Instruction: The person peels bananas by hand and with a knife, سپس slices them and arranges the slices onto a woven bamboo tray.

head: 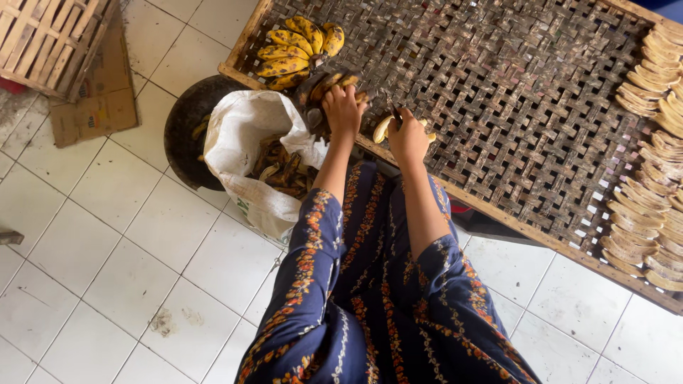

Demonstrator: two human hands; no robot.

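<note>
Upper centre: left hand (343,108) grips a dark banana bunch (329,84); right hand (408,136) grips a peeled banana (383,129), steadied over the woven drying rack (498,107).

Peeled pale banana (383,129) at woven tray's near edge, beside dark peel (329,84).

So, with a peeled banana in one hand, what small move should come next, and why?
Probably carry the pale peeled banana in the right hand across to the rows of pale banana slices at the far end of the woven bamboo tray; the left hand rests on dark-skinned bananas.
</note>
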